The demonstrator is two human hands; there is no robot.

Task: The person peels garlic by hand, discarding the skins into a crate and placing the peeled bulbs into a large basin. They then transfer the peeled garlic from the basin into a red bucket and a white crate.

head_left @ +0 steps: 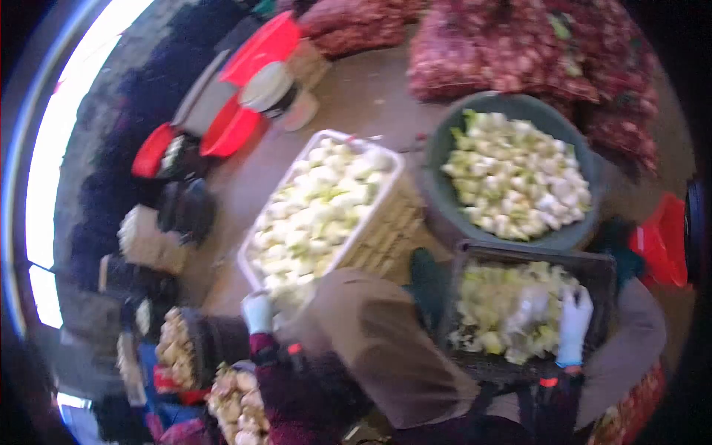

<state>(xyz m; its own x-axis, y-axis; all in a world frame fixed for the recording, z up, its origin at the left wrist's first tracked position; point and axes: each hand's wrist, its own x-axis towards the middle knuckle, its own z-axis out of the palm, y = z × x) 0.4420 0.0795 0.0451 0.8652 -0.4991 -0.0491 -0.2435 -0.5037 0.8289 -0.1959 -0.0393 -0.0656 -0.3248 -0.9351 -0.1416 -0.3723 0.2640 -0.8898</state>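
Observation:
My left hand (257, 313), in a pale glove, is at the near corner of a white plastic basket (361, 236) heaped with pale peeled bulbs (319, 208) that look like onions. Its fingers are too small and blurred to read. Over the right side of a black crate (608, 285) is my right hand (575, 320), also gloved, with fingers stretched out and no clear object in them. Pale green and whitish pieces, like trimmings (508, 304), lie in the crate; some beside the right hand are smeared by motion.
Behind the crate stands a round grey-green tub (443, 189) full of similar bulbs. Reddish mesh sacks (497, 52) are piled at the back. Red containers (230, 130) and a white bucket (268, 87) stand far left. Unpeeled bulbs (241, 404) lie at lower left. My knee (371, 319) is between basket and crate.

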